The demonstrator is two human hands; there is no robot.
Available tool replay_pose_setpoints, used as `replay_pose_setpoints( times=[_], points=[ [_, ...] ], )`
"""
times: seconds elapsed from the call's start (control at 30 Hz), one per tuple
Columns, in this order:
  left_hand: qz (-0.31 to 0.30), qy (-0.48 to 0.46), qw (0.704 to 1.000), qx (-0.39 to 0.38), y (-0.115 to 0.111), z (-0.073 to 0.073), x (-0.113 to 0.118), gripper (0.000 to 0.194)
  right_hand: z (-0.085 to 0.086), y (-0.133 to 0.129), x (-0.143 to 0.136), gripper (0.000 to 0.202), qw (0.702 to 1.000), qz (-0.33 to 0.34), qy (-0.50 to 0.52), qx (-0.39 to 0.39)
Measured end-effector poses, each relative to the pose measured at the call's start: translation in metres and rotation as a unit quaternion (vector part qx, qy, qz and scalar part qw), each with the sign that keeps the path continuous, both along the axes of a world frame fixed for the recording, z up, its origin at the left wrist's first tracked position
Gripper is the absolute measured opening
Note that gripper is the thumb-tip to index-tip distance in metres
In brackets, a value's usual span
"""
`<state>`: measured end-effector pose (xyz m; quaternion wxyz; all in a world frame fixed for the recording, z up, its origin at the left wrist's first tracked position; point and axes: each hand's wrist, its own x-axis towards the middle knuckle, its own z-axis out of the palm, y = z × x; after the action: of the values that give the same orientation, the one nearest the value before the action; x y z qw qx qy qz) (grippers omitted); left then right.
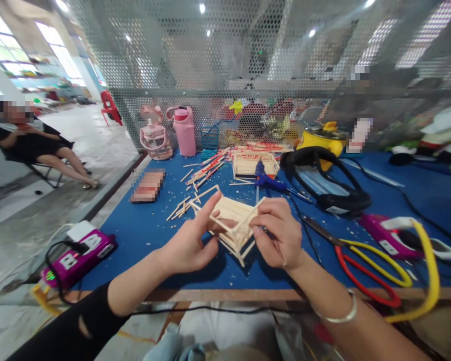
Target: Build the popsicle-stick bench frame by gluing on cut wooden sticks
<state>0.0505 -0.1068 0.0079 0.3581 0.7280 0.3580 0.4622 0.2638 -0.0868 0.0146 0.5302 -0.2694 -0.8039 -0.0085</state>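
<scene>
A small open box-like frame built from pale wooden sticks [236, 206] is held tilted just above the blue table. My left hand [190, 243] grips its left side, index finger pointing up and away, other fingertips reaching inside. At the right corner, my right hand [280, 233] is closed in a pinch on the frame; whether a separate stick is between these fingertips is hidden. Beyond the frame, a blue glue gun [266, 180] leans against a second flat piece of joined sticks [244, 165]. Loose wooden sticks [180, 208] lie behind my left hand.
Red-handled and yellow-handled scissors [368, 265] lie right, near a purple power strip [393, 235] and a black headband visor [330, 198]. Left are another purple power strip [80, 255] and a phone [148, 185]. A pink bottle [185, 131] stands before the perforated metal screen [210, 65].
</scene>
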Motion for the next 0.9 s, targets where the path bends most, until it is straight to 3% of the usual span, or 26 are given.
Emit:
replay_pose_setpoints(
  times=[0.1,0.27,0.43,0.57,0.67,0.73,0.8,0.87,0.9],
  points=[
    [-0.086,0.125,0.983,0.104,0.001,-0.016,-0.006,0.092,-0.003,-0.007,0.013,0.013,0.999,0.021,-0.043,0.003],
    [-0.130,0.209,0.938,0.244,-0.004,-0.029,-0.005,0.097,-0.022,-0.024,0.035,0.021,0.990,0.020,-0.132,-0.043],
    [-0.125,0.246,0.925,0.260,-0.004,-0.033,-0.003,0.095,-0.040,-0.035,0.047,0.034,0.986,0.002,-0.157,-0.060],
    [-0.086,0.247,0.933,0.249,-0.016,-0.035,-0.009,0.091,-0.038,-0.046,0.056,0.034,0.991,-0.040,-0.114,-0.056],
    [0.062,0.214,0.953,0.207,-0.032,-0.037,-0.010,0.071,-0.020,-0.050,0.062,0.026,0.990,-0.086,-0.093,-0.062],
    [0.173,0.189,0.952,0.166,-0.041,-0.034,-0.006,0.045,0.004,-0.044,0.060,0.020,0.988,-0.113,-0.085,-0.053],
    [0.236,0.178,0.947,0.128,-0.046,-0.028,0.001,0.023,0.033,-0.029,0.051,0.011,0.985,-0.110,-0.108,-0.083],
    [0.258,0.164,0.949,0.075,-0.049,-0.022,0.009,0.013,0.059,-0.008,0.032,0.007,0.962,-0.004,-0.219,-0.165],
    [0.261,0.155,0.952,0.037,-0.049,-0.020,0.013,0.012,0.068,0.004,0.020,0.009,0.933,0.053,-0.286,-0.213]
  ],
)
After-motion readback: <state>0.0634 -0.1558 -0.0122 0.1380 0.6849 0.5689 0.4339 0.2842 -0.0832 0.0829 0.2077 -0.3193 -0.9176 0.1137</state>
